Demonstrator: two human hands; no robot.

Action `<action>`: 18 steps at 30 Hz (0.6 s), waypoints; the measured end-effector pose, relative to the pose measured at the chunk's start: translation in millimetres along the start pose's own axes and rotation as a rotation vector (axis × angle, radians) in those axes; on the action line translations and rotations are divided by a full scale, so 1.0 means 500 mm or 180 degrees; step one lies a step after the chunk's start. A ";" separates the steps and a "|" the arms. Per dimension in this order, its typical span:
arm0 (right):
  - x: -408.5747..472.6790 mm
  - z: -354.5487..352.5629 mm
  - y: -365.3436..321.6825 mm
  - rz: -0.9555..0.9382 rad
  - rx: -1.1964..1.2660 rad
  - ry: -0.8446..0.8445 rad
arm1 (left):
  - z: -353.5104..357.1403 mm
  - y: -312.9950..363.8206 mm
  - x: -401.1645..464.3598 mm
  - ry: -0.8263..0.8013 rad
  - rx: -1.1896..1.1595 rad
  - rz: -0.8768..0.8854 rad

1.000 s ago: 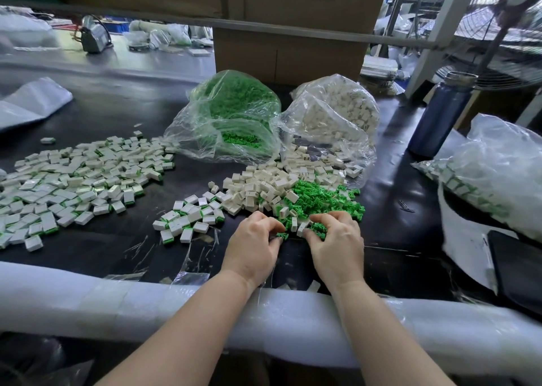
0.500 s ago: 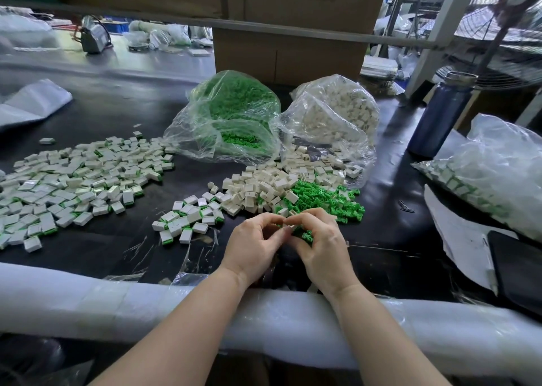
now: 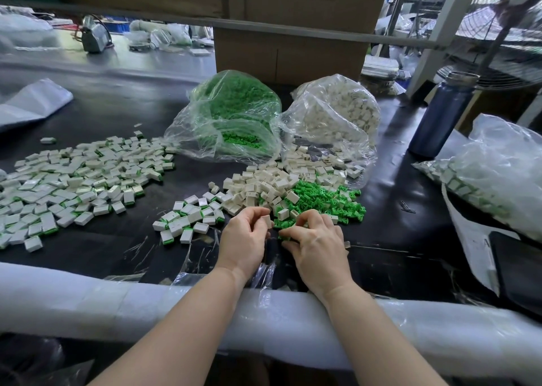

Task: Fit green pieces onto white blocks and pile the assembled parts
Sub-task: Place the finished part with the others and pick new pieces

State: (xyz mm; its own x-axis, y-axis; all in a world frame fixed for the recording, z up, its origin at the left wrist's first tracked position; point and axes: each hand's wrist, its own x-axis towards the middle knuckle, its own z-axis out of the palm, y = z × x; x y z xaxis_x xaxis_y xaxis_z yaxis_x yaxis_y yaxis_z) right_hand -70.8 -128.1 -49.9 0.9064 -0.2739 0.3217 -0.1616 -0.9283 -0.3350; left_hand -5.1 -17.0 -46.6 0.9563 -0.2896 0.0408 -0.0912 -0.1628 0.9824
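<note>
black bench [image 3: 117,253] — bagged green pieces [image 3: 231,116], bagged white blocks [image 3: 337,113]; left hand [image 3: 243,239] pinches a white block [image 3: 267,221], right hand [image 3: 316,239] seemingly grips green.

Glossy black tabletop [image 3: 123,116] throws back the light, crinkly clear plastic bags [image 3: 225,121] shine over bright green plastic pieces [image 3: 325,198] and matt off-white plastic blocks [image 3: 258,183], plain brown cardboard box [image 3: 293,60] sits dull behind, dark blue metal-looking bottle [image 3: 440,116] has a soft sheen.
</note>
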 end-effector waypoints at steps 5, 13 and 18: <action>0.001 0.006 0.006 0.0063 -0.0140 0.0045 | 0.000 0.008 -0.007 -0.0147 0.0018 0.0098; -0.006 -0.011 0.007 0.0628 0.1428 0.0497 | -0.002 0.012 -0.012 -0.0523 0.0100 0.0173; -0.004 -0.032 0.015 0.0791 0.2631 0.0489 | 0.001 0.010 -0.013 -0.0747 0.0204 0.0288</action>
State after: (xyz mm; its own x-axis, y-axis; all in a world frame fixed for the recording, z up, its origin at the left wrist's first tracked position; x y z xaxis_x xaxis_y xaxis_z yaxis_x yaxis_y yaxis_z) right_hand -80.1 -138.3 -39.1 0.8103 -0.5301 0.2499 0.0411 -0.3740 -0.9265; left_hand -12.0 -16.2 -42.2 0.8535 -0.5154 0.0771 -0.1979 -0.1835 0.9629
